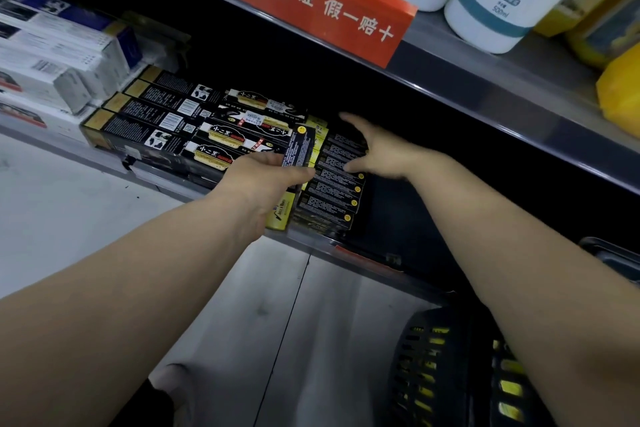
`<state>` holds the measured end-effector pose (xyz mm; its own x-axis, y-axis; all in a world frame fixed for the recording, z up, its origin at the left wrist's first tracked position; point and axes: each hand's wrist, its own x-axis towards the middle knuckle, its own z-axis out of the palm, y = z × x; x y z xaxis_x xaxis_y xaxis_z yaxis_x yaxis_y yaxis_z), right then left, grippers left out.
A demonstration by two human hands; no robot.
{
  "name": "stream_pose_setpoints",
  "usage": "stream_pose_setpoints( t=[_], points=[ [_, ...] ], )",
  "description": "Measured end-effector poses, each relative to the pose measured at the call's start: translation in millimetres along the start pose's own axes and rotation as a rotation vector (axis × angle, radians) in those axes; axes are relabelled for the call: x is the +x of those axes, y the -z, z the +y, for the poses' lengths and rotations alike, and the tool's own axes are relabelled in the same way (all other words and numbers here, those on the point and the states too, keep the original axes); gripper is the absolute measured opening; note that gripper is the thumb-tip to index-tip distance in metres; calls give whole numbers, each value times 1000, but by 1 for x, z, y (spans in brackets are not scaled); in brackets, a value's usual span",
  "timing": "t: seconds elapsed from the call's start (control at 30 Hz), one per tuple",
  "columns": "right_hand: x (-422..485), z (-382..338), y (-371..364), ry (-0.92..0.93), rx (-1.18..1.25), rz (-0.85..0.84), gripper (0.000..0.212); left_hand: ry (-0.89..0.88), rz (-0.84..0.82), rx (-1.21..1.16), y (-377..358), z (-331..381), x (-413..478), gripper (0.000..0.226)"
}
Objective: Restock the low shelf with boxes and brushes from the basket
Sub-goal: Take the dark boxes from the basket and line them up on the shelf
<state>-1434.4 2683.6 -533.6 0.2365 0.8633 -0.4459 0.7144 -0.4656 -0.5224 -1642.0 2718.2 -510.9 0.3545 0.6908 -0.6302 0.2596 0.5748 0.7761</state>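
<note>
1. Fingers of the left hand [266, 173] are curled round a dark box [298, 146] with a yellow dot at its top end; its print is too small to read. The box stands tilted above the low shelf [166, 184], touching the stock.
2. Fingers of the right hand [377, 146] are spread and straight, grasping nothing, fingertips resting on a row of black boxes with yellow dots [332, 191]; at least five show.
3. Left of these lie black-and-gold boxes [221, 139] marked "小二黑"; three such labels are legible, with four more laid barcode-side up beside them.
4. White boxes [59, 59] are stacked at far left.
5. Red sign [322, 3] on the upper shelf reads "正品保证 假一赔十".
6. Two white bottles [498, 0] behind it are marked "500ml".
7. Black basket [450, 364] sits on the floor at lower right, yellow items visible through its slots.
</note>
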Motion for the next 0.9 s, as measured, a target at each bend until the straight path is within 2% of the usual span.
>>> stream_pose_setpoints(
  t=[0.07,0.1,0.2,0.3,0.4,0.5,0.57,0.63,0.77,0.9],
  points=[
    [-10,-25,8,161,188,-107,95,-7,-10,15,0,0,1,39],
    [-13,-36,10,230,225,-157,89,-16,-14,16,0,0,1,37],
    [-19,-55,11,321,106,-197,45,-79,-5,87,0,0,-1,42],
    [-18,-40,16,247,98,-153,28,-215,21,119,3,2,0,49],
    [-12,-4,22,65,252,147,29,-311,53,162,7,5,1,49],
    [5,28,20,-137,32,471,29,-298,-10,197,7,3,0,41],
    [16,34,14,-198,-32,523,20,-285,-48,225,5,2,-1,37],
    [28,33,7,-223,-55,460,18,-283,-66,233,4,2,-1,35],
    [47,26,-9,-260,-68,315,29,-297,-116,236,2,3,-3,34],
    [50,23,-12,-276,-302,112,50,-317,-145,249,-1,4,-9,31]
  ],
)
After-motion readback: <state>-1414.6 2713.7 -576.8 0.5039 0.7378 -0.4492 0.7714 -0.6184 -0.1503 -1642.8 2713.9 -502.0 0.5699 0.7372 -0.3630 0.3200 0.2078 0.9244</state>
